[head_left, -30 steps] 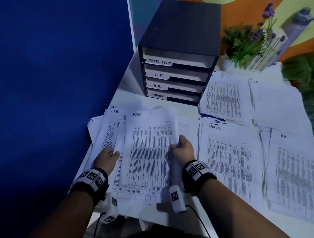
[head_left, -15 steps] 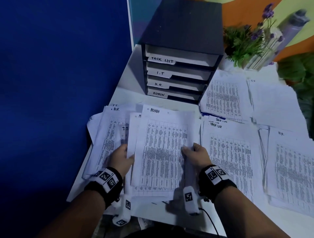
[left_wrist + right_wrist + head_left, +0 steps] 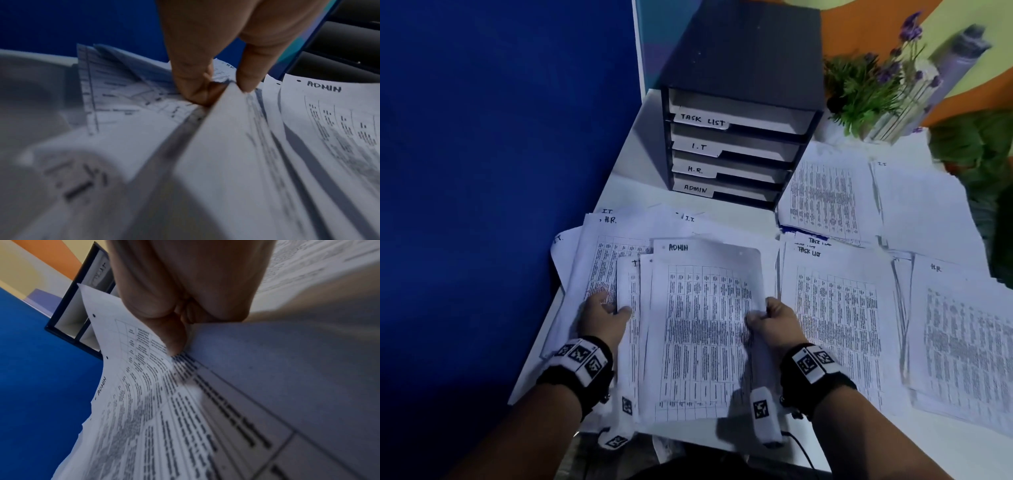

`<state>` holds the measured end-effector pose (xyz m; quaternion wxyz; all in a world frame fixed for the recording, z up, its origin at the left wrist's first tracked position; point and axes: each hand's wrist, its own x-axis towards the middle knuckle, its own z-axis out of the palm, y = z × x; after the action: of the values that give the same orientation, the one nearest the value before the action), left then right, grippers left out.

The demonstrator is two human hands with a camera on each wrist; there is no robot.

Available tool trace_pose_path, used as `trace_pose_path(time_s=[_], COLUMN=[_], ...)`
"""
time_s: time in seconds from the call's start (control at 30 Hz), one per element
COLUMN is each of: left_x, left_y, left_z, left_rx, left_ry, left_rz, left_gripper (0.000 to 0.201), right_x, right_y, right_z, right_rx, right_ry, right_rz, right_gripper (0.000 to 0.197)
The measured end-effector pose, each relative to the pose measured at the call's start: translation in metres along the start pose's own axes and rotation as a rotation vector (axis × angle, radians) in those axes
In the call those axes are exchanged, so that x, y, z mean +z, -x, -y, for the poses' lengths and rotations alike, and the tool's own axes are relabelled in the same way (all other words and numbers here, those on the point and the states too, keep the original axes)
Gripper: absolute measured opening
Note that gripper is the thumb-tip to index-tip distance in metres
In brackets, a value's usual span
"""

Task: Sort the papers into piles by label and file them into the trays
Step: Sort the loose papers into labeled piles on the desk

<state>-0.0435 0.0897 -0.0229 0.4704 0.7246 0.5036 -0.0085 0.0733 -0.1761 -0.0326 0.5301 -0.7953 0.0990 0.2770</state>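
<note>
The light is dim and bluish. Near the tray cabinet the head view is sharp; both wrist views blur strongly toward their lower edges.

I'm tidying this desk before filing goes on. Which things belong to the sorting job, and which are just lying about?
Part of the job:
ADMIN sheet, pinched by the right hand
unsorted stack, held by the left hand
TASK LIST pile
H.R. pile
labelled tray unit

Just lying about:
potted plant
grey bottle
</note>
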Motion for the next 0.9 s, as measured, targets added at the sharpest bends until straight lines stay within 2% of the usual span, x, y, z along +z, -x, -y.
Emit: trace_pose_path(time_s=[0.07,0.1,0.2,0.33,0.5,0.63,0.7,0.77,0.87,0.9], left_x=[0.0,0.0,-0.004,-0.011,-0.013,-0.009,-0.005,-0.001,0.004,0.003], left_y=[0.001,0.001,0.0,-0.003,-0.002,0.001,0.003,0.004,0.004,0.004], left_z=[0.002,0.003,0.004,0.002,-0.004,-0.007,-0.01,-0.011,-0.008,-0.007], left_rx=[0.024,0.052,0.098,0.143,0.202,0.26,0.259,0.276,0.324,0.327], left_ry=[0.02,0.011,0.033,0.178,0.247,0.263,0.306,0.338,0.29,0.263], left_rz=[0.079,0.115,0.179,0.131,0.089,0.106,0.07,0.031,0.017,0.03], left_gripper=[0.02,0.016,0.032,0.037,0.046,0.066,0.074,0.085,0.089,0.088], right_x=[-0.001,-0.002,-0.01,-0.02,-0.019,-0.015,-0.013,-0.01,-0.009,-0.01], right_y=[-0.001,-0.001,-0.001,-0.005,-0.008,-0.012,-0.015,-0.011,-0.015,-0.017], right_z=[-0.001,0.002,0.011,0.013,0.008,0.008,0.002,0.003,0.0,-0.001], right_rx=[-0.003,0.005,0.0,0.001,-0.114,-0.167,-0.172,-0.19,-0.183,-0.187], right_ry=[-0.005,-0.027,-0.111,-0.233,-0.312,-0.531,-0.455,-0.377,-0.507,-0.575], right_rz=[0.002,0.009,0.001,0.031,0.129,0.204,0.152,0.143,0.144,0.175], right_gripper=[0.019,0.02,0.023,0.016,0.01,0.016,0.032,0.025,0.036,0.033])
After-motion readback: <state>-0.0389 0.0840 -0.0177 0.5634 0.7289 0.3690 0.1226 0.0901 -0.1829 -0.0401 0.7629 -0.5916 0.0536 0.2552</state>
